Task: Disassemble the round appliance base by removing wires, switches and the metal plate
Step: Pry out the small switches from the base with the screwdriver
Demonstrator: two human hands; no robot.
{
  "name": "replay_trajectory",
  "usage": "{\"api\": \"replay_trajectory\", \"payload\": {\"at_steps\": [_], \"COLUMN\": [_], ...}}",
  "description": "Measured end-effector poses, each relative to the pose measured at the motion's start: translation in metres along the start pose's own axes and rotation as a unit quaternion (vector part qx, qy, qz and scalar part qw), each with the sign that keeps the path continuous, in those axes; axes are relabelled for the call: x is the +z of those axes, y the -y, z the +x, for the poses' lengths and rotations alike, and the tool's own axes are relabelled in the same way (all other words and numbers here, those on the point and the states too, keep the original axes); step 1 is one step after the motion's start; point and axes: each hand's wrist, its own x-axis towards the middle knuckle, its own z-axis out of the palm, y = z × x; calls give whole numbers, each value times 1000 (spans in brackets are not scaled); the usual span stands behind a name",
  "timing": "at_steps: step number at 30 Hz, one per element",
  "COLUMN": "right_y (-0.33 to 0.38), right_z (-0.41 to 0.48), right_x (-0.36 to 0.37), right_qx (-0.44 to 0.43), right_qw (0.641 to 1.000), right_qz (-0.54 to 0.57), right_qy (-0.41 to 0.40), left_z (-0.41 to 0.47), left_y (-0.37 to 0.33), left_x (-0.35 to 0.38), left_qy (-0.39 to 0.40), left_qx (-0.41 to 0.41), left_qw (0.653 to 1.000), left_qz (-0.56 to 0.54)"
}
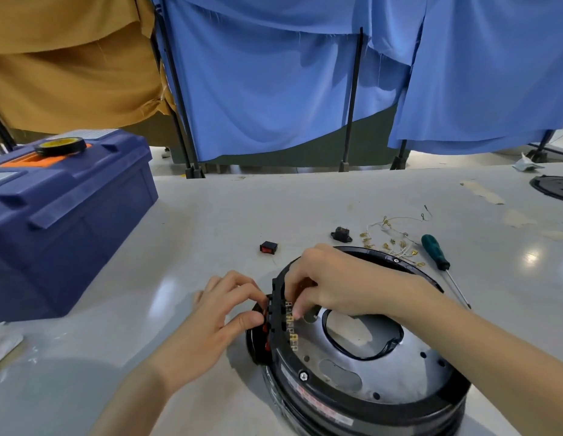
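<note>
The round black appliance base point(362, 401) lies in front of me, its silver metal plate point(409, 369) with a big central hole facing up. On its left wall sit red rocker switches point(268, 325) with brass terminals point(291, 322) showing inside. My left hand point(223, 316) pinches a red switch from outside the wall. My right hand point(333, 284) reaches inside the rim, fingers pressed on the back of the same switch. A removed red switch point(268, 247), a black socket point(341, 235) and loose wires with brass terminals point(393, 239) lie on the table behind the base.
A green-handled screwdriver point(439, 256) lies right of the wires. A blue toolbox point(63, 215) with a tape roll point(60, 145) on top stands at the left. Another black round part point(553, 187) sits at the far right edge. Blue and tan curtains hang behind the table.
</note>
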Motion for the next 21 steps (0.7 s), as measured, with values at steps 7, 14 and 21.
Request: {"api": "replay_trajectory", "payload": {"at_steps": [7, 14, 21], "right_y": [-3, -3, -7], "right_z": [0, -2, -6], "right_x": [9, 11, 17], "right_qx": [-12, -49, -74], "right_qw": [1000, 998, 997], "right_qz": [6, -38, 10], "right_qy": [-6, -1, -33], "left_z": [-2, -4, -6], "left_y": [-1, -7, -11], "left_x": [9, 14, 18], "left_qy": [10, -20, -36], "left_qx": [-2, 30, 32], "left_qw": [998, 983, 982], "left_qz": [65, 178, 181]}}
